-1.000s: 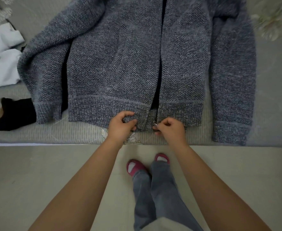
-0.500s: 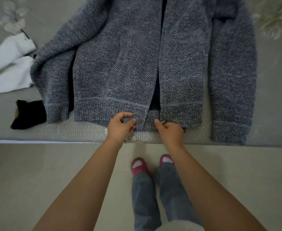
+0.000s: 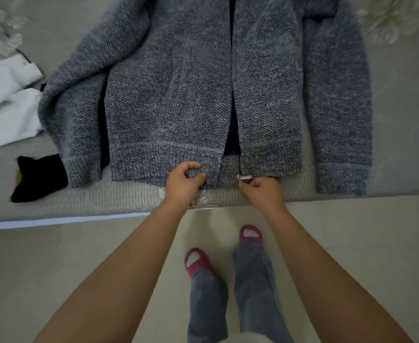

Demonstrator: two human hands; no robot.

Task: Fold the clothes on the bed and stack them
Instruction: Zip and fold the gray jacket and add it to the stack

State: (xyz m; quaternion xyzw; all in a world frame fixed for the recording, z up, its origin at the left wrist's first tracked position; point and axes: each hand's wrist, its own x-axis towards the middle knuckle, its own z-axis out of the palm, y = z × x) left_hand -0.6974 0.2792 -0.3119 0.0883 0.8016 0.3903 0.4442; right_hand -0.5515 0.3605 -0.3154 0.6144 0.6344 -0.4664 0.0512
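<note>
A grey knitted cardigan (image 3: pixel 178 95) lies flat and face up on the bed (image 3: pixel 54 201), its front open a little along the middle and both sleeves spread at the sides. My left hand (image 3: pixel 182 185) grips the ribbed hem of the left front panel at the bed's near edge. My right hand (image 3: pixel 263 190) pinches the hem of the right panel just below a small metal zipper pull (image 3: pixel 243 178).
A white garment (image 3: pixel 7 105) lies at the left of the bed, with a black garment (image 3: pixel 40 177) in front of it near the edge. The grey bedspread has pale flower prints. My legs and pink slippers (image 3: pixel 197 261) stand on the beige floor.
My right hand has shifted slightly right along the hem and the zipper pull now shows. The view has drifted, so the cardigan sits further right in the frame.
</note>
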